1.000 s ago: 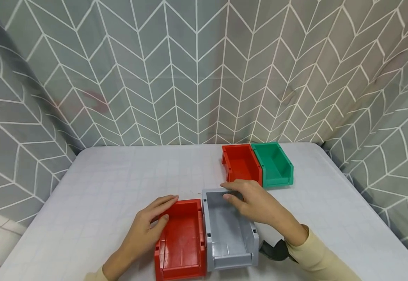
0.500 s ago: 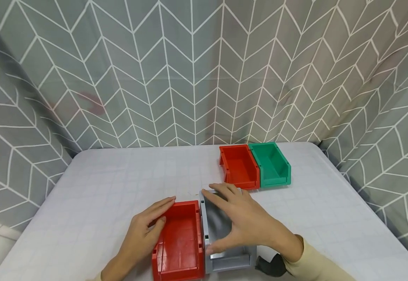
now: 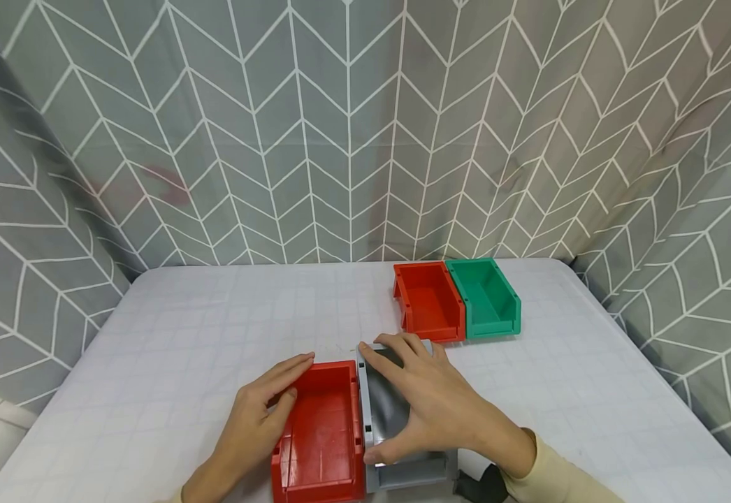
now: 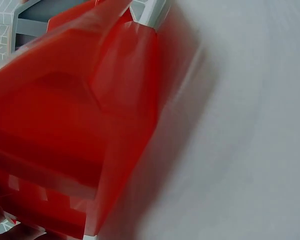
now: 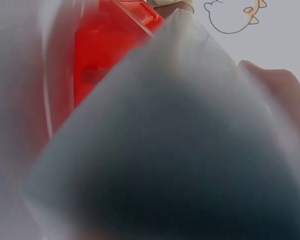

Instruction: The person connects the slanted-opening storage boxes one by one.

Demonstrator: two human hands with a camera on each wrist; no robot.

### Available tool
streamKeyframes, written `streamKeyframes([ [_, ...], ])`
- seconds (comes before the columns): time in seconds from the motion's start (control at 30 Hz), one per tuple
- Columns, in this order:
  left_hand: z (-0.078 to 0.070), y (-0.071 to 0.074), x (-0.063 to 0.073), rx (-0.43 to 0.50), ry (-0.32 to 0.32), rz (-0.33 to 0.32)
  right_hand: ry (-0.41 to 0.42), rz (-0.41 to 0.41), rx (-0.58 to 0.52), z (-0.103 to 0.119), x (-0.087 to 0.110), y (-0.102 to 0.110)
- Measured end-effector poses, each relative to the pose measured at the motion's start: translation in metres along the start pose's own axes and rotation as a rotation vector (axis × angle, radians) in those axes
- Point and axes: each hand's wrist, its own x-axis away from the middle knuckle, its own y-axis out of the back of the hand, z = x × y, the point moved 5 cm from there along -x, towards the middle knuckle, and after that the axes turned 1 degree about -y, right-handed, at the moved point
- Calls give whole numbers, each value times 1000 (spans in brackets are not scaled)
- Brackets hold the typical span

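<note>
A red open-front bin (image 3: 320,443) lies on the white table in front of me. My left hand (image 3: 254,412) holds its left side, thumb tip at the rim and fingers along the outer wall and back corner. The left wrist view shows the red bin (image 4: 55,125) up close. Touching the red bin's right side is a grey bin (image 3: 389,412). My right hand (image 3: 431,402) spans it from above, thumb at the left rim towards the front and fingers over the back end, hiding much of its inside. The grey bin (image 5: 190,150) fills the right wrist view, blurred.
Farther back on the right, a smaller red bin (image 3: 431,300) and a green bin (image 3: 485,297) stand side by side. A black item (image 3: 483,485) shows beside my right wrist. A patterned grey curtain (image 3: 353,140) hangs behind the table (image 3: 214,314).
My right hand has moved from the grey bin's back right part leftwards across it, its thumb now at the left rim. The left hand stays on the red bin.
</note>
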Motion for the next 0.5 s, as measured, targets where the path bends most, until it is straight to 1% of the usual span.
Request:
streamKeyframes([
  [0.2,-1,-1,2,-10,-7,-14,-10,5,-15,0,0,-2],
  [0.4,-2,-1,2,-29,-9,-21,-13,-2,-13,-1,0,-3],
  [0.5,-2,-2,1,-22,-3,-18,-11,-6,-13,-1,0,-4],
])
